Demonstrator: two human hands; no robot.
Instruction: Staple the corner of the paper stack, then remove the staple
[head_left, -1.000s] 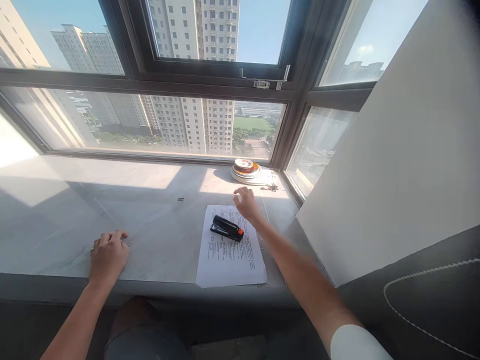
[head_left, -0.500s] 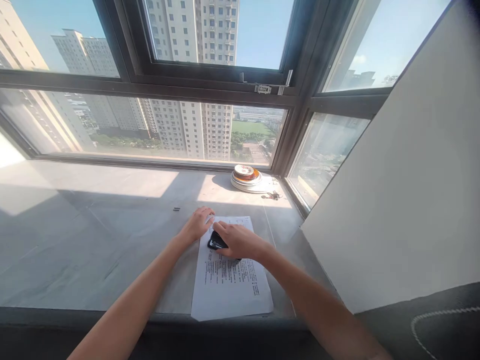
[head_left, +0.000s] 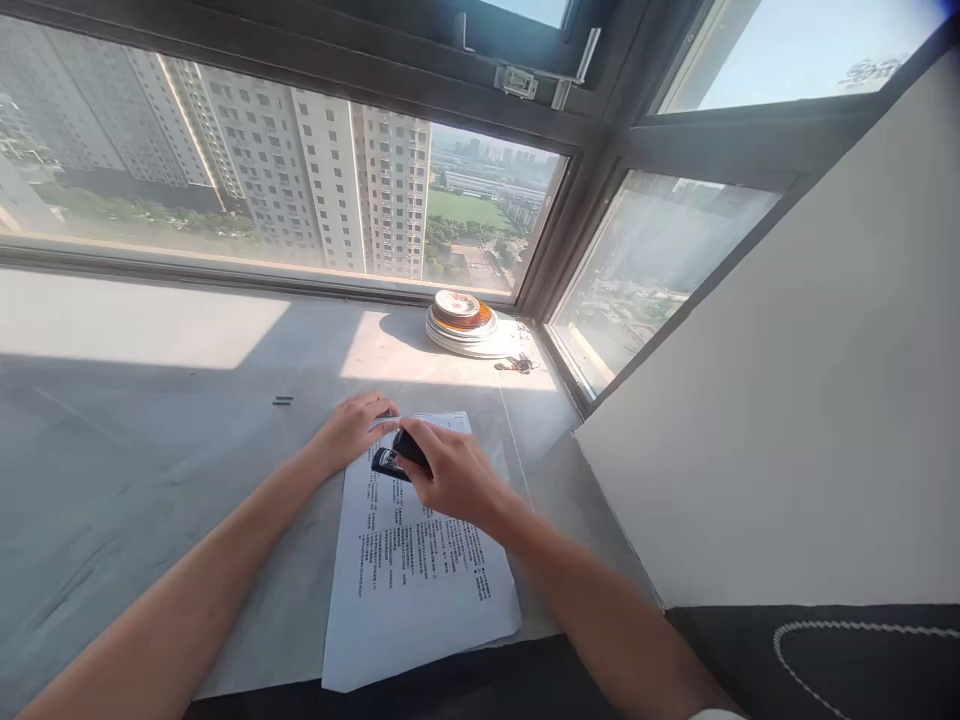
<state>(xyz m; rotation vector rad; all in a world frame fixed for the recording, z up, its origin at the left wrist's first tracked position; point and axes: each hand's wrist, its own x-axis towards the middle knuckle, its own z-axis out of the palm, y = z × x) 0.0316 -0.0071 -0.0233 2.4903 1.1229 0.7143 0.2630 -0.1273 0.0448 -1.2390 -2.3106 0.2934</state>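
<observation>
A printed sheet of paper lies on the grey window ledge, its near edge hanging over the ledge's front. A black stapler sits at the sheet's top left corner. My right hand is closed around the stapler from the right, covering most of it. My left hand rests flat, fingers stretched out, on the ledge and the sheet's top left corner, right beside the stapler.
A stack of plates stands in the sun at the back right corner of the ledge, with a small dark object beside it. A small strip of staples lies on the ledge to the left. A white wall rises at right.
My left hand came from the ledge's left side to the sheet's top corner. My right hand drew back from behind the sheet and closed on the stapler. The view tilted down.
</observation>
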